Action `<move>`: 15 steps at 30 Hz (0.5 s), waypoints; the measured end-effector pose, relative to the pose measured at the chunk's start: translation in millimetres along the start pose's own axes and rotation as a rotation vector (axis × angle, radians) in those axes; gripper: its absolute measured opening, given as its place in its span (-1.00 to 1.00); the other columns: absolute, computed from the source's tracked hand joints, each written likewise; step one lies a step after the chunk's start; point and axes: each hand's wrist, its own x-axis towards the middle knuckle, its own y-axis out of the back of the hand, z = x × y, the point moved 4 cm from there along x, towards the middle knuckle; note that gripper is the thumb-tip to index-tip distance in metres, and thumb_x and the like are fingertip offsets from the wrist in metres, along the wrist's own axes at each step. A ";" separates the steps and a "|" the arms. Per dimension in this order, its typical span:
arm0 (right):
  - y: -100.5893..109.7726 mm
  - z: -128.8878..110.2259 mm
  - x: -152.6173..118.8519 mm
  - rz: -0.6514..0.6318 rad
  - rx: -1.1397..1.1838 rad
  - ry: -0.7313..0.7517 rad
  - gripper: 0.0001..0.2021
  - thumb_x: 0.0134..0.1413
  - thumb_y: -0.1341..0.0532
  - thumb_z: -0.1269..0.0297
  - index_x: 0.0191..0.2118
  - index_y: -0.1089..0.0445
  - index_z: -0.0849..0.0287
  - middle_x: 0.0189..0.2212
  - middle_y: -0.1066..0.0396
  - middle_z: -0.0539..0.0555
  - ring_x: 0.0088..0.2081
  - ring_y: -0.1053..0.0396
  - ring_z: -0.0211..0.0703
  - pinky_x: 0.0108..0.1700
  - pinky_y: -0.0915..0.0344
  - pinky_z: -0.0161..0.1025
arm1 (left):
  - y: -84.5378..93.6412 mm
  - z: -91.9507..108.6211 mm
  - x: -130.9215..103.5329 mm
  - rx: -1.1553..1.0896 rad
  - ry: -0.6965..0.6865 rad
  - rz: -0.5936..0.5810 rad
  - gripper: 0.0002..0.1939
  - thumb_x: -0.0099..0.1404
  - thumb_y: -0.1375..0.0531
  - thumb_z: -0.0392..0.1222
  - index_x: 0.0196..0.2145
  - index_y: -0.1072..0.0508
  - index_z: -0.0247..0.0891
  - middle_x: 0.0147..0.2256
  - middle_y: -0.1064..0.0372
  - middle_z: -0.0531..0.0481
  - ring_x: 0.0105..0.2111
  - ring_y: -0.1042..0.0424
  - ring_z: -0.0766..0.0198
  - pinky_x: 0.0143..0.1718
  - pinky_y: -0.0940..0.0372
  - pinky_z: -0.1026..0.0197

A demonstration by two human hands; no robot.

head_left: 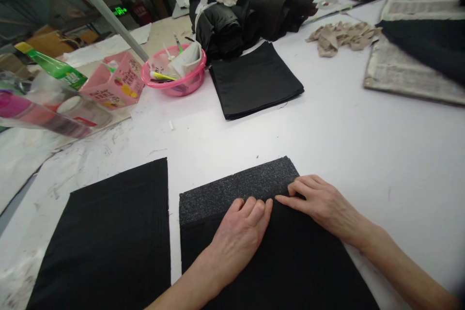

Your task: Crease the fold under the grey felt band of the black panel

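Observation:
In front of me lies a black cloth sheet (290,256), over a dark grey speckled piece (232,189) that shows as a strip along the far side. My left hand (241,227) has its fingers curled together on the cloth's far edge, gripping it. At the right end of that edge, my right hand (319,203) pinches the cloth between thumb and fingers. Both hands are close together, their fingertips a short gap apart. Another black cloth stack (116,242) lies flat to the left, apart from the hands.
Beyond the hands, a square stack of black cloth (257,82) lies on the white table (381,155). Behind it are dark fabric rolls (269,0). A pink basket (174,85) with small tools, a pink box (112,82), beige scraps (341,36) and a padded board (410,68) stand around.

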 end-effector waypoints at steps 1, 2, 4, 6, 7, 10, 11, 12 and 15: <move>1.1 1.7 -2.3 0.004 -0.004 -0.009 -0.68 0.34 -0.04 0.40 0.11 -0.34 -0.01 -0.26 -0.29 0.05 -0.17 -0.24 -0.18 -0.08 -0.18 -0.17 | 0.1 1.8 1.9 0.006 -0.007 0.006 -0.49 0.39 0.02 -0.41 0.27 -0.08 -0.39 -0.10 -0.24 -0.11 -0.13 -0.25 0.15 -0.13 -0.23 0.10; 2.1 3.7 -4.9 0.008 -0.008 -0.019 -0.68 0.34 -0.05 0.40 0.11 -0.34 -0.02 -0.25 -0.30 0.05 -0.16 -0.24 -0.17 -0.07 -0.18 -0.16 | 0.1 3.3 3.8 0.009 -0.010 0.007 -0.48 0.39 0.02 -0.42 0.28 -0.07 -0.40 -0.11 -0.24 -0.11 -0.15 -0.25 0.16 -0.13 -0.24 0.10; 3.6 7.8 -10.5 0.017 -0.011 -0.038 -0.68 0.33 -0.06 0.40 0.11 -0.34 -0.03 -0.25 -0.30 0.05 -0.15 -0.25 -0.18 -0.06 -0.19 -0.16 | 0.2 5.1 7.6 0.007 -0.006 0.002 -0.47 0.38 0.02 -0.42 0.29 -0.05 -0.38 -0.14 -0.25 -0.10 -0.18 -0.25 0.17 -0.15 -0.25 0.09; 4.3 11.4 -15.1 0.016 -0.005 -0.055 -0.68 0.33 -0.07 0.40 0.11 -0.34 -0.04 -0.24 -0.30 0.05 -0.15 -0.25 -0.18 -0.05 -0.19 -0.15 | 0.6 6.1 11.4 -0.006 0.002 -0.004 -0.46 0.39 0.03 -0.41 0.29 -0.04 -0.35 -0.17 -0.25 -0.09 -0.21 -0.25 0.18 -0.17 -0.25 0.09; 4.7 12.7 -16.7 0.016 -0.001 -0.060 -0.68 0.33 -0.07 0.40 0.11 -0.34 -0.04 -0.24 -0.30 0.05 -0.15 -0.25 -0.18 -0.05 -0.20 -0.15 | 0.8 6.5 13.3 -0.016 0.006 -0.004 -0.47 0.39 0.03 -0.41 0.29 -0.05 -0.33 -0.18 -0.25 -0.08 -0.21 -0.25 0.18 -0.18 -0.25 0.09; 6.7 15.1 -19.2 0.020 0.013 -0.066 -0.70 0.34 -0.07 0.40 0.08 -0.36 -0.03 -0.23 -0.31 0.05 -0.13 -0.25 -0.18 -0.07 -0.21 -0.14 | 1.3 7.9 18.5 -0.048 0.004 0.003 -0.48 0.38 0.00 -0.41 0.28 -0.07 -0.34 -0.15 -0.25 -0.09 -0.19 -0.25 0.17 -0.16 -0.25 0.09; 7.5 15.8 -19.6 0.022 0.019 -0.068 -0.70 0.33 -0.07 0.40 0.08 -0.36 -0.03 -0.23 -0.31 0.05 -0.13 -0.25 -0.17 -0.07 -0.22 -0.14 | 1.5 8.6 20.1 -0.055 -0.002 0.006 -0.48 0.38 -0.01 -0.42 0.27 -0.09 -0.35 -0.13 -0.25 -0.09 -0.18 -0.25 0.17 -0.15 -0.24 0.09; 8.1 16.5 -20.0 0.020 0.024 -0.070 -0.71 0.33 -0.07 0.40 0.07 -0.37 -0.02 -0.22 -0.31 0.06 -0.12 -0.25 -0.17 -0.07 -0.22 -0.14 | 1.6 9.3 21.5 -0.058 -0.009 0.008 -0.49 0.37 -0.01 -0.42 0.26 -0.10 -0.37 -0.12 -0.25 -0.09 -0.18 -0.25 0.17 -0.15 -0.24 0.10; 9.2 19.4 -21.9 0.011 0.036 -0.071 -0.70 0.34 -0.06 0.41 0.08 -0.36 -0.02 -0.22 -0.30 0.06 -0.11 -0.25 -0.17 -0.08 -0.22 -0.14 | 2.6 11.4 25.1 -0.052 -0.024 0.009 -0.49 0.37 -0.02 -0.42 0.26 -0.10 -0.40 -0.13 -0.26 -0.09 -0.19 -0.25 0.17 -0.15 -0.23 0.10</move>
